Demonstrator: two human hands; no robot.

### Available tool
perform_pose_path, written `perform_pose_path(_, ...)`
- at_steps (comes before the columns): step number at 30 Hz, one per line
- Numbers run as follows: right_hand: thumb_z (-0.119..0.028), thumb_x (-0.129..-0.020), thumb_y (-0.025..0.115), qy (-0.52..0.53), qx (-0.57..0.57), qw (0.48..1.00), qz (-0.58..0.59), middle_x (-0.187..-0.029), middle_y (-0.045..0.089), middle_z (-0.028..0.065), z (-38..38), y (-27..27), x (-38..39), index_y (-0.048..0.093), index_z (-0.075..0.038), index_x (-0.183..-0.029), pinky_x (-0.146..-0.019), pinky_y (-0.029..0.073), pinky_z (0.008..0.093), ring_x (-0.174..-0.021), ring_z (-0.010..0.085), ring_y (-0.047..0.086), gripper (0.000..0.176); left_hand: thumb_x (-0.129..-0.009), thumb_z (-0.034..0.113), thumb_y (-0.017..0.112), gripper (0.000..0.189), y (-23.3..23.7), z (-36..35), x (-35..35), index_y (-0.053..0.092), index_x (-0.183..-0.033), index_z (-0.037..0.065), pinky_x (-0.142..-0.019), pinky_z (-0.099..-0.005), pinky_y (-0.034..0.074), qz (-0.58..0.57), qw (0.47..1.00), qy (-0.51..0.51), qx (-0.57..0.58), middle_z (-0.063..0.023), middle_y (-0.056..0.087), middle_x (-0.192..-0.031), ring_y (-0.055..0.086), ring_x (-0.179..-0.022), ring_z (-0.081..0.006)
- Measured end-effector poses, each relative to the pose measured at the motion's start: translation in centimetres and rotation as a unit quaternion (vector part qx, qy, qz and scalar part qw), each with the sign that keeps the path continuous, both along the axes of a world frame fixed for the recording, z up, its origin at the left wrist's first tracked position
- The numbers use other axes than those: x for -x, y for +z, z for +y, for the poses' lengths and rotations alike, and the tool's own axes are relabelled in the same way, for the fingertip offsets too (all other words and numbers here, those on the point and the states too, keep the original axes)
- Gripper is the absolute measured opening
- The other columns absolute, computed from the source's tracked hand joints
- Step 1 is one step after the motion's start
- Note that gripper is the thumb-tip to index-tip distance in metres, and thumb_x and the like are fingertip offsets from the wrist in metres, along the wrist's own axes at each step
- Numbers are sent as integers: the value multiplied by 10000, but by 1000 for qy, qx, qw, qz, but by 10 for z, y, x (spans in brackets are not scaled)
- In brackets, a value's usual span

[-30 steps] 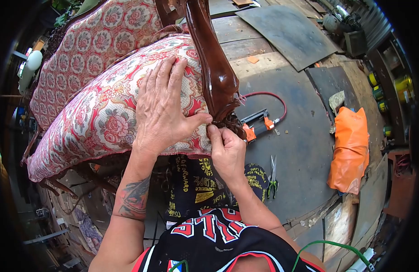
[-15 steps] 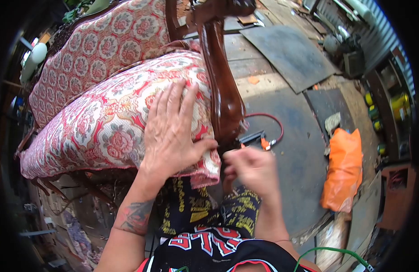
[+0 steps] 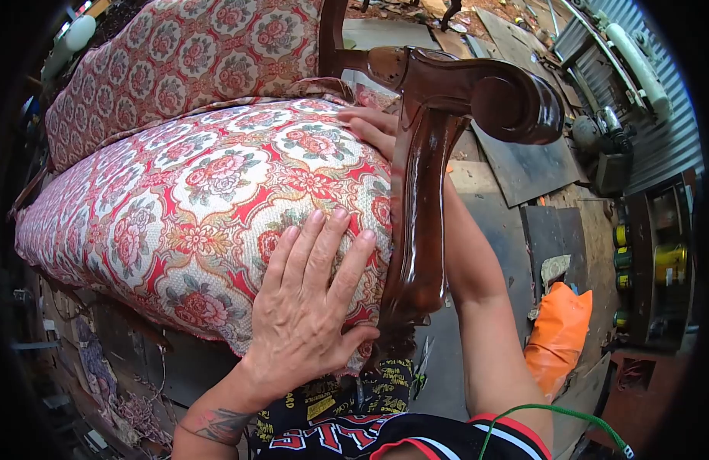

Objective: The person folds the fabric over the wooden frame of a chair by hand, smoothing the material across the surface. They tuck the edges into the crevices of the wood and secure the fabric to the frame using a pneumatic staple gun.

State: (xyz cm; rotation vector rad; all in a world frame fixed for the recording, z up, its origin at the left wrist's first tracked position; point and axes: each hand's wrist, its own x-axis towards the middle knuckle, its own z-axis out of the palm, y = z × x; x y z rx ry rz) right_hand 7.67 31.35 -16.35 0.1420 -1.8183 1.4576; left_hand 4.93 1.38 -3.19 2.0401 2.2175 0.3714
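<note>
My left hand (image 3: 305,295) lies flat on the front corner of the seat cushion (image 3: 216,176), fingers stretched out and thumb toward the post. Red, white and floral fabric covers this seat. Around the outside of the dark wooden armrest (image 3: 423,207) goes my right arm. My right hand (image 3: 371,132) shows only its extended fingers, lying at the seat's side edge behind the post; the palm is hidden by the wood. The patterned backrest (image 3: 209,57) rises behind the seat. At the front corner the fabric's edge hangs loose beneath my left hand.
An orange plastic bundle (image 3: 560,333) lies on the floor at right, near a small stone-like lump (image 3: 555,267). Dark flat sheets (image 3: 523,165) cover part of the ground. A pair of scissors (image 3: 422,364) lies below the armrest. Shelves with yellow-and-black cans (image 3: 669,264) stand far right.
My right hand has gone from the front corner around the armrest to the seat's side. My left hand stays flat on the fabric. The view has shifted closer to the seat.
</note>
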Motion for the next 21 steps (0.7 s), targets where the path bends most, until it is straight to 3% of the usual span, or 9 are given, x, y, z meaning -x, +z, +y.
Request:
perform_pose_path(2,-382,-1106,604,41,-38,965,-258,-1436,692,134,26,1,35,700,-99,-1425,-1250,378,426,-1469,314,530,438,-695,576,900,1158,-1,0,1,403,-1643,134,-1314,-555,198,-8,1000,3,10,-203,358,-1692,312,-1585,-422)
perform_pose_path(3,-382,-1106,604,42,-35,964,-260,-1436,692,134,25,1,36,700,-99,-1425,-1250,378,426,-1469,314,530,438,-697,575,897,1154,-1,0,1,404,-1643,137,-1313,-556,199,-9,1000,1,8,-202,360,-1691,312,-1585,-421)
perform_pose_path(5,-523,-1097,553,92,-246,945,-196,-1583,566,150,22,4,37,626,-105,-1517,-1262,306,502,-1505,334,471,597,-699,574,895,1149,-2,1,3,404,-1643,139,-1312,-556,199,-15,1000,3,6,-200,362,-1691,313,-1585,-419)
perform_pose_path(8,-576,-1109,469,53,-265,945,-182,-1619,529,159,-5,23,1,606,-125,-1545,-1279,261,518,-1531,339,432,642,-697,569,894,1145,-2,0,3,408,-1642,141,-1311,-557,204,-21,1000,1,4,-199,369,-1687,319,-1584,-416)
perform_pose_path(9,-523,-1095,534,30,-256,957,-137,-1575,587,133,-11,19,-6,661,-145,-1490,-1274,310,523,-1505,356,482,562,-696,563,893,1141,-2,0,3,411,-1640,140,-1310,-557,208,-19,1000,1,4,-198,375,-1684,323,-1581,-415)
perform_pose_path(12,-545,-1082,537,15,-273,961,-37,-1576,586,136,-9,1,-16,654,-129,-1499,-1285,270,544,-1505,354,481,601,-695,552,892,1133,0,0,3,418,-1636,135,-1308,-556,216,-18,1000,0,2,-197,384,-1676,333,-1575,-415)
perform_pose_path(17,-553,-1026,611,54,-61,987,-136,-1729,384,125,-36,1,-50,630,-153,-1535,-1334,92,537,-1633,311,235,648,-693,536,888,1113,-2,-2,3,433,-1624,132,-1308,-556,224,-14,1000,-3,-14,-193,394,-1668,347,-1564,-410)
perform_pose_path(20,-540,-1014,640,27,-155,976,-151,-1745,354,122,-40,-6,-62,620,-183,-1549,-1336,76,539,-1642,335,196,643,-698,533,886,1100,-3,-3,4,437,-1623,142,-1308,-556,225,-22,1000,-9,-14,-192,395,-1667,351,-1562,-406)
perform_pose_path(21,-542,-1023,634,70,-53,984,-155,-1749,343,126,-46,-6,-68,608,-215,-1562,-1335,68,545,-1639,360,197,631,-698,533,886,1100,-3,-4,4,437,-1623,142,-1308,-556,225,-24,1000,-7,-15,-192,395,-1667,351,-1562,-406)
